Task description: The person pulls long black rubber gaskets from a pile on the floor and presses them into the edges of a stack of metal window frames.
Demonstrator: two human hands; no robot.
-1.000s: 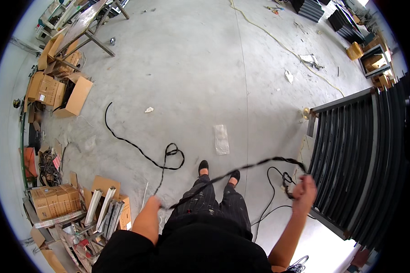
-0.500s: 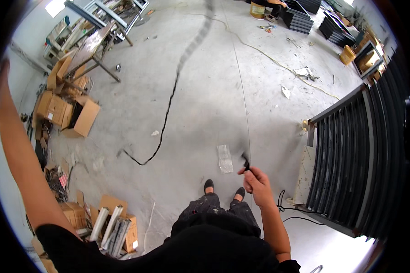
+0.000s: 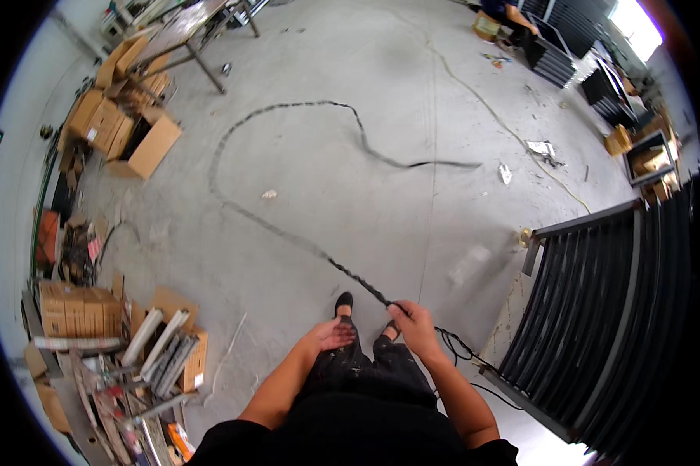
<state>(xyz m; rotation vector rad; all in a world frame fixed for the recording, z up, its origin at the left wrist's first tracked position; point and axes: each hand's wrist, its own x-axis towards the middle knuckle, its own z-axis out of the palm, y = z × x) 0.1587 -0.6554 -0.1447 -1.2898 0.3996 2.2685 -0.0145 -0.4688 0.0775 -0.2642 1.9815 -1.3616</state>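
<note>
A black twisted cable [image 3: 356, 278] runs from my right hand [image 3: 416, 328], whose fingers are wrapped round it. Beyond the hand, the cable sweeps out to the left, curls back at the far side and ends to the right; parts of it are smeared by motion. Behind the same hand, dark cable loops [image 3: 458, 346] hang toward the rack. My left hand [image 3: 333, 333] is held in front of my legs with its fingers stretched out and nothing in them. It is apart from the cable.
On the right stands a stack of dark metal frames [image 3: 575, 311]. Cardboard boxes [image 3: 101, 124] and a table [image 3: 187, 31] line the left, with a box of metal profiles [image 3: 167, 349] nearer. A pale hose [image 3: 489, 109] crosses the floor. A person [image 3: 513, 19] sits at the far right.
My left hand has come down from the far left to in front of my legs. The cable has swung from a nearly straight line into a wide curve. My view has shifted slightly.
</note>
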